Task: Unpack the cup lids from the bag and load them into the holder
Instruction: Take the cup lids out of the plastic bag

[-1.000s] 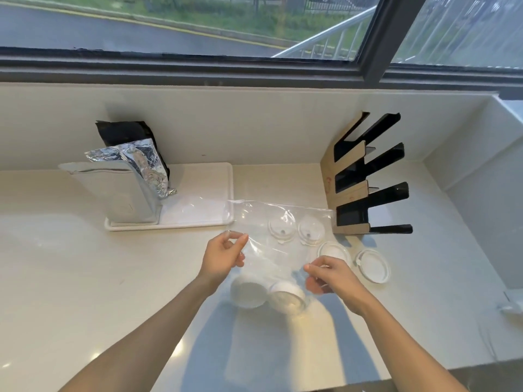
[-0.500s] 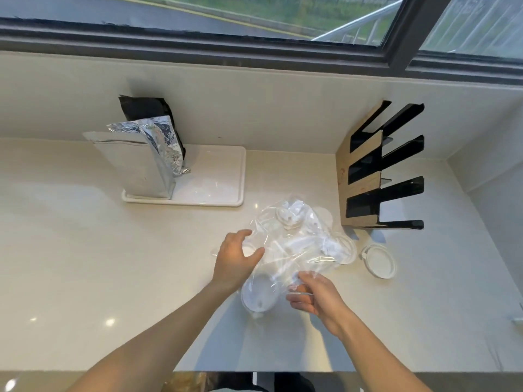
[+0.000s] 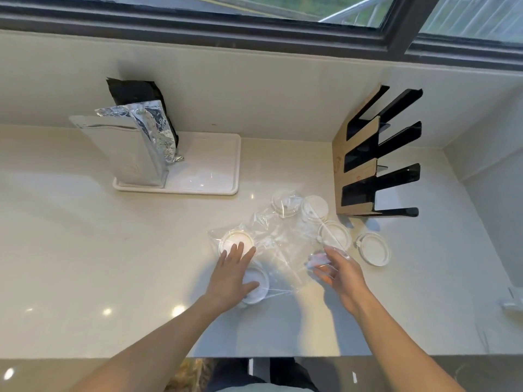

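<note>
Flattened now on the counter (image 3: 85, 250) near its front edge, the bag (image 3: 283, 244) of lids (image 3: 236, 242) is pressed by the spread left hand (image 3: 230, 274) and pinched by the right hand (image 3: 339, 271).

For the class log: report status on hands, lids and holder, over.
Left hand flat on lids. Right hand pinching clear bag. Holder unloaded, nothing blocking it.

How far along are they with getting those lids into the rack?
Barely started. One lid lies out on the counter. The left hand presses lids through the clear bag; the right hand pinches its edge. The rack looks empty, so loading is all still ahead.
</note>
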